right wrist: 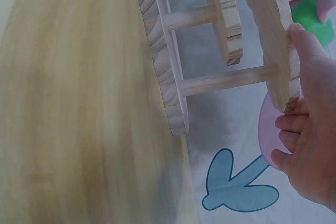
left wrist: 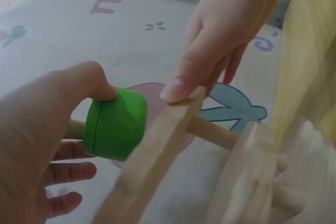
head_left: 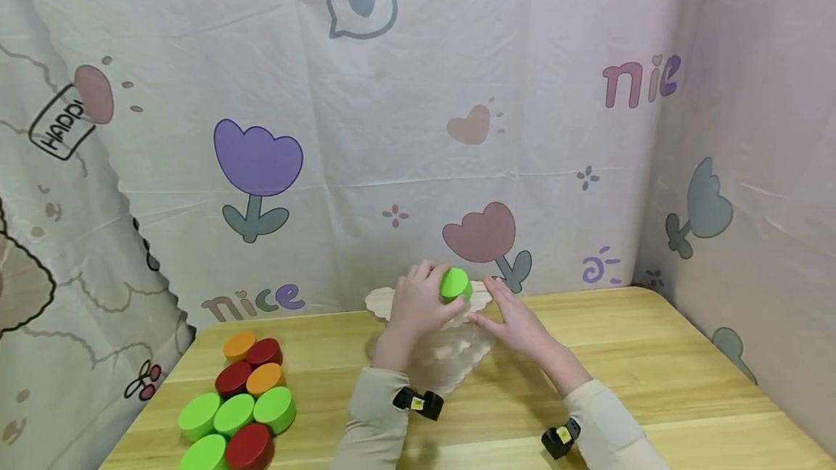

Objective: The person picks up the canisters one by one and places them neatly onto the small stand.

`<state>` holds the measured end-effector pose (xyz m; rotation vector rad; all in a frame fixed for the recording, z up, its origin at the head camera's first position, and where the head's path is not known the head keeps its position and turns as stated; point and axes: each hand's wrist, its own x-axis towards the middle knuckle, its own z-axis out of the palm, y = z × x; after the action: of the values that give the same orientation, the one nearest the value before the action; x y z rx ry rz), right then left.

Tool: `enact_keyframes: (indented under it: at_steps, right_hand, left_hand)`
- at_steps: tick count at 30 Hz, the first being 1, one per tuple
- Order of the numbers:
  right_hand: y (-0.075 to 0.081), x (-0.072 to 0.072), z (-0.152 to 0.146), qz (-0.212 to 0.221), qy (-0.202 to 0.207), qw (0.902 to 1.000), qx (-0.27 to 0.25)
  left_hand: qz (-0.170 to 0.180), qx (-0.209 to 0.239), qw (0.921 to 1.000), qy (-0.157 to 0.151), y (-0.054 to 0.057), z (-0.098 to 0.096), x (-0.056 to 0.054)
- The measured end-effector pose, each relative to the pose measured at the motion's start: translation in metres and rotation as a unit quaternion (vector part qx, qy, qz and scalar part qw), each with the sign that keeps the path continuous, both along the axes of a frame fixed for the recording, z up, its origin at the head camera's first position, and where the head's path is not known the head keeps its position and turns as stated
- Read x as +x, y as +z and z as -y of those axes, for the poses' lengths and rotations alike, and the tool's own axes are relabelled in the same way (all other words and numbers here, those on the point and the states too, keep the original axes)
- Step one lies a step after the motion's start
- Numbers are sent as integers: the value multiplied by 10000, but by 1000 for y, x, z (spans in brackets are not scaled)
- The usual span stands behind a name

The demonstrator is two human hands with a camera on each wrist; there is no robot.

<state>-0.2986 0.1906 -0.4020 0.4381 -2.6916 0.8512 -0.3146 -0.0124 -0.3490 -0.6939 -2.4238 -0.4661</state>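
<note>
A pale wooden tiered stand [head_left: 451, 357] with wavy-edged boards and round posts stands at the back of the table. My left hand [head_left: 418, 303] pinches a green round block [head_left: 456, 285] just over the top board [left wrist: 152, 166]. In the left wrist view the thumb lies on the block's side and the other fingers reach behind it. Whether the block touches the board, I cannot tell. At the right end of the same board, my right hand [right wrist: 315, 103] grips the edge, thumb on the upper side and fingers below.
On the left of the wooden table [head_left: 627, 368] lies a group of round blocks: several green ones [head_left: 234, 414], dark red ones [head_left: 250, 446] and two orange ones [head_left: 265, 380]. A printed cloth [head_left: 405, 93] hangs right behind the table's back edge.
</note>
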Motion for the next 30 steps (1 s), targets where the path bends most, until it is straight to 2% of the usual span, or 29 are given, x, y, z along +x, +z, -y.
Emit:
enact_keyframes:
  at_steps: [13, 23, 30]
  right_hand:
    - [-3, 2, 0, -45, -25, 10000, 23]
    - [-3, 1, -1, -202, 18, 9998, 25]
    - [-2, -1, 0, -89, 14, 10000, -5]
  left_hand:
    - [572, 53, 9981, 239, -5, -19, -10]
    - [815, 232, 9962, 217, -6, -31, -14]
    - [1006, 246, 9944, 195, -9, -34, -17]
